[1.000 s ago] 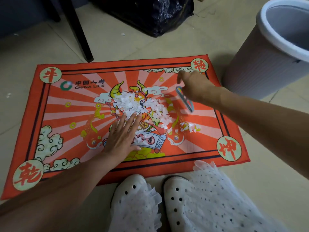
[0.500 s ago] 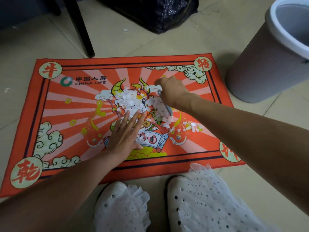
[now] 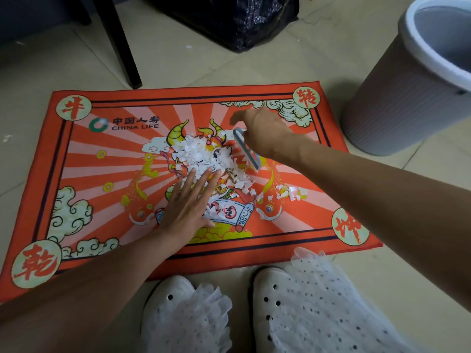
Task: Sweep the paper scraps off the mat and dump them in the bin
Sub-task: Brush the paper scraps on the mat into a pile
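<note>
Head view: our left hand lies flat, fingers straight, on the mat at the near edge of the scraps heaped in its middle. Our right hand grips a grey scraper just right of the heap. More scraps lie further right. Beyond the mat's right corner stands the bin.

Beige tiled floor. At the far edge lies a crumpled black plastic bag, with a dark furniture leg standing left of it. Nearest the camera, two white perforated clogs under a white dotted ruffled skirt.
</note>
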The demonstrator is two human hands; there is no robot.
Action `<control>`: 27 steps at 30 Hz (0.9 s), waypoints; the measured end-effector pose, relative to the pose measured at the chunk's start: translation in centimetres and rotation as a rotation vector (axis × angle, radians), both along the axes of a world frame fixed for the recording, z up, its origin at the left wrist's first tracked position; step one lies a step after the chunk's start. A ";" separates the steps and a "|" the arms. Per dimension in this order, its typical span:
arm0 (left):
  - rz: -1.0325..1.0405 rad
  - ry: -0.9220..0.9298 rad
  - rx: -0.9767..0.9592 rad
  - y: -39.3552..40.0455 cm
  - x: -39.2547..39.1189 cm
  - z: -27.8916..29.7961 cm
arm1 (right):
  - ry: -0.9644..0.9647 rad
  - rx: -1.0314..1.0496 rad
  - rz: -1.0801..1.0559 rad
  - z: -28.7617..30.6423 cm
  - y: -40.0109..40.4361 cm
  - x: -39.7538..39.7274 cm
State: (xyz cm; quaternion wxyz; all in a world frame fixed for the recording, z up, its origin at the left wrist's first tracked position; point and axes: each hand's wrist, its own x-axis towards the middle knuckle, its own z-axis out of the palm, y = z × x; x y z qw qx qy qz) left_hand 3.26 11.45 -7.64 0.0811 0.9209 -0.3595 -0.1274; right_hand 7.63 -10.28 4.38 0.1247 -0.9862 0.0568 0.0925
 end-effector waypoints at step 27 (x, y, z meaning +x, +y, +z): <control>-0.088 0.026 0.012 -1.1 0.4 0.2 | -0.046 0.053 -0.140 -2.4 -2.4 -8.0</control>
